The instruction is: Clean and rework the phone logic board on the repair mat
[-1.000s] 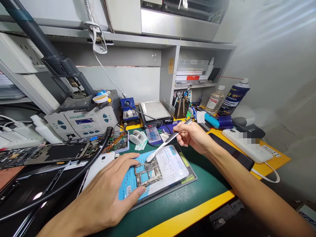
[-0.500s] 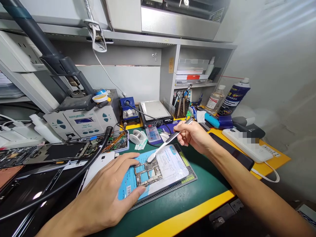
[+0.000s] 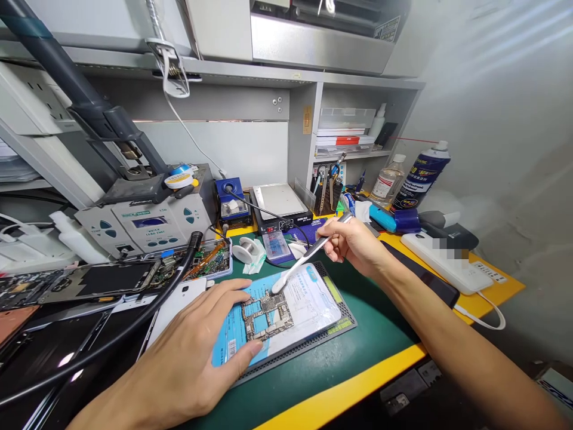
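Note:
A phone circuit board (image 3: 278, 318) with two cut-out openings lies on a blue-and-white packet (image 3: 320, 304). My left hand (image 3: 197, 340) rests on the packet's left side with fingers stretched out and thumb spread. Its fingertips and thumb touch or nearly touch the board's left edge. In my right hand (image 3: 342, 239), a white toothbrush (image 3: 298, 266) with a grey grip is held like a pen. The brush head points down at the board's upper edge; whether its bristles touch is hard to tell.
Under the packet is a perforated dark mat (image 3: 344, 319) on a green work surface (image 3: 380, 322). A black hose (image 3: 147, 313) crosses the left side, over phone parts. Behind stand a solder spool (image 3: 244, 251), a heating plate (image 3: 280, 200) and a spray can (image 3: 421, 176). A power bank (image 3: 443, 263) lies right.
The toothbrush head has shifted slightly up and right across the board toward its upper edge. My left hand stays in place. The whole view has moved a little.

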### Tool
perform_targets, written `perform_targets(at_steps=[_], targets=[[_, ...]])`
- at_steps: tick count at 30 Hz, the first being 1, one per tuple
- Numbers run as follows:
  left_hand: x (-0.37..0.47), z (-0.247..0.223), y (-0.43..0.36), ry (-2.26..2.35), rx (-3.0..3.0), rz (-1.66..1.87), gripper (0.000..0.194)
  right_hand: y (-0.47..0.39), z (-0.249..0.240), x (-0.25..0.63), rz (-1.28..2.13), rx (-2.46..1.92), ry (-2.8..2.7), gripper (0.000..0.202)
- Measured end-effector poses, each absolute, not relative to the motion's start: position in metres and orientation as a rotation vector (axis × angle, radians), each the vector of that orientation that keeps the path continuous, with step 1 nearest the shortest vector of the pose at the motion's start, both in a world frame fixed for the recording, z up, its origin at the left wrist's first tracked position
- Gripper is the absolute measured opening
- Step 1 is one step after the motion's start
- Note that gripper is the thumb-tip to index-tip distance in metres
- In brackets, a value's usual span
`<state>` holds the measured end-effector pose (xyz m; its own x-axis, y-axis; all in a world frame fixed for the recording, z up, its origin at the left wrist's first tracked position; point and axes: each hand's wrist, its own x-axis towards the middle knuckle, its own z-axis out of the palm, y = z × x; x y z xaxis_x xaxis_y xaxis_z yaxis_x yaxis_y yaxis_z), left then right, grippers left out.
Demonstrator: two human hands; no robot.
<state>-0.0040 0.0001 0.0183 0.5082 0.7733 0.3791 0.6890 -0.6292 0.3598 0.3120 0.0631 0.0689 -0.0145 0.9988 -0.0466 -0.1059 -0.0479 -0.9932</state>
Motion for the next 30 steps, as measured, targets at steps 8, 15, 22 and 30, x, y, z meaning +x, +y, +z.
perform_targets(at_steps=[8,15,22,30], targets=[[-0.004,0.018,0.001,1.262,2.621,0.813,0.048,0.063,0.07,0.313,1.303,-1.14,-1.106,0.022],[-0.004,0.019,0.001,1.258,2.603,0.793,0.045,0.058,0.07,0.306,1.385,-1.091,-1.125,0.031],[-0.004,0.017,0.0,1.268,2.582,0.794,0.046,0.057,0.069,0.302,1.404,-1.097,-1.151,0.033],[-0.004,0.017,0.0,1.25,2.589,0.804,0.045,0.059,0.069,0.307,1.354,-1.12,-1.136,0.027]])
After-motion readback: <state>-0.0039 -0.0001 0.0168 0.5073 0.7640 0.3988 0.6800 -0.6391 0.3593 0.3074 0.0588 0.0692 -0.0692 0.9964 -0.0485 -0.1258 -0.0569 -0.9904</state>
